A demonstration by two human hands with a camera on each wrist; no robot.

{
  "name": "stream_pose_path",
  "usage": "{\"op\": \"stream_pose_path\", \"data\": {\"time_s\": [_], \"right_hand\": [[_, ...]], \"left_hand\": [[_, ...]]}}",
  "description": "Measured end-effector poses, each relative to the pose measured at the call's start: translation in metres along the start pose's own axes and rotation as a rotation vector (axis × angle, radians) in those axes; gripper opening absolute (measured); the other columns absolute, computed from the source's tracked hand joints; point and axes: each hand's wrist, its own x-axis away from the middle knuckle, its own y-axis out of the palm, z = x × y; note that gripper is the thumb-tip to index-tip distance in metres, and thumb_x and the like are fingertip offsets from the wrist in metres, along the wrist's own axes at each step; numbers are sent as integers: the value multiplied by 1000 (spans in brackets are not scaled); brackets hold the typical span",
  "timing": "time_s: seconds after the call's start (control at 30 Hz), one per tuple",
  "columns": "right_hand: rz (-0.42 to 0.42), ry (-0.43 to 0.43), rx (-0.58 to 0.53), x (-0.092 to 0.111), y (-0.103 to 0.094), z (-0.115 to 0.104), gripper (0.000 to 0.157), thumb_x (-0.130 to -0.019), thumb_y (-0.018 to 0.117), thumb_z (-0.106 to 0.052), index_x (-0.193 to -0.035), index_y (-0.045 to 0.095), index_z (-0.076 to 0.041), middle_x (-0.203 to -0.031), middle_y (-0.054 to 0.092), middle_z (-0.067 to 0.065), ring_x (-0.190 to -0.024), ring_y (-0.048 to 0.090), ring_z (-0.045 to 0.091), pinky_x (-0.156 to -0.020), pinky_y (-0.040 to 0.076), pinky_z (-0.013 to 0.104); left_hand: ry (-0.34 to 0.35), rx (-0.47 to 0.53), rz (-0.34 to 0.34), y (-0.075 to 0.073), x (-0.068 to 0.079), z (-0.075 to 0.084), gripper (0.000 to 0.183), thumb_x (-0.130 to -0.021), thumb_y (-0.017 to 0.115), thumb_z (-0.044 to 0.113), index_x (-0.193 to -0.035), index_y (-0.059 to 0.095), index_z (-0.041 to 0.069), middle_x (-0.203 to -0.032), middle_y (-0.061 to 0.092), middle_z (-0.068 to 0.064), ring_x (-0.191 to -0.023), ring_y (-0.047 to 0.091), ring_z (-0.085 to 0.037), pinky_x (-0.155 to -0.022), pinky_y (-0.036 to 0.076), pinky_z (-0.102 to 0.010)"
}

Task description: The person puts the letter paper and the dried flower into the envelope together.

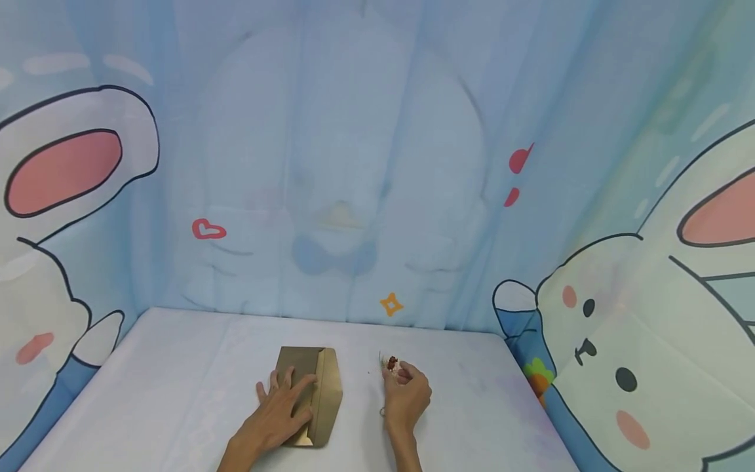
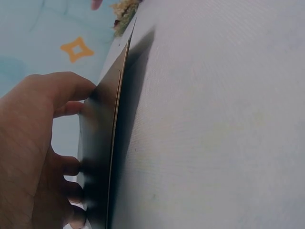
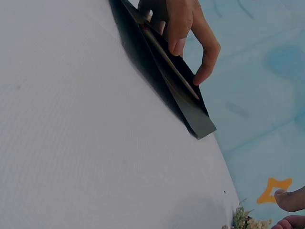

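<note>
White tabletop (image 1: 472, 406): your left hand (image 1: 278, 412) rests spread-fingered on the gold envelope (image 1: 326, 397), probably to steady it; dried flowers (image 1: 392, 362) sit at your right hand (image 1: 408, 396), whose grip, if any, you cannot tell

A flat white table (image 1: 483, 406) with rounded far corners carried 1 gold envelope (image 1: 324, 398), its flap unfolded on the right side. 1 tiny dark speck (image 1: 369, 372) lay right of it, near a bunch of dried flowers (image 1: 392, 362) whose contact with the surface was unclear.
</note>
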Motion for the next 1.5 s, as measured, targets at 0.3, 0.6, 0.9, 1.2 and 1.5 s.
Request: {"op": "stream_pose_path", "data": {"time_s": [0.3,0.6,0.9,1.2,1.5], "right_hand": [[-73,105,154,3,-3,15,23,-85,90,-6,-95,78,11,-81,77,23,-71,73,33,-67,60,48],[-65,113,194,3,1,20,11,-88,85,-2,-88,79,8,-74,77,20,-63,72,28,-66,57,47],[-54,128,210,1,1,21,10,-88,85,-3,-86,80,6,-71,76,17,-61,70,28,-68,55,50],[-62,135,210,1,-1,14,12,-89,84,-6,-88,82,6,-71,75,16,-62,69,28,-66,52,49],[-51,72,161,9,8,-2,10,-85,88,-5,-83,83,4,-69,75,14,-60,67,25,-60,50,40]], "left_hand": [[30,1,26,-1,1,0,60,-103,63,34,-160,49,18,-167,30,-48,-150,12,-84,-111,3,-98],[14,-7,2,-3,1,2,62,-105,60,34,-162,47,18,-169,26,-46,-152,9,-81,-112,1,-97],[31,4,6,-3,0,3,59,-104,61,31,-161,49,17,-167,27,-49,-151,9,-83,-111,1,-98],[34,4,11,-1,-1,-1,59,-103,61,30,-160,50,19,-166,27,-50,-149,10,-84,-110,2,-99],[30,16,6,1,-2,-3,60,-103,60,30,-161,49,19,-167,26,-49,-151,8,-83,-111,-1,-98]]}}
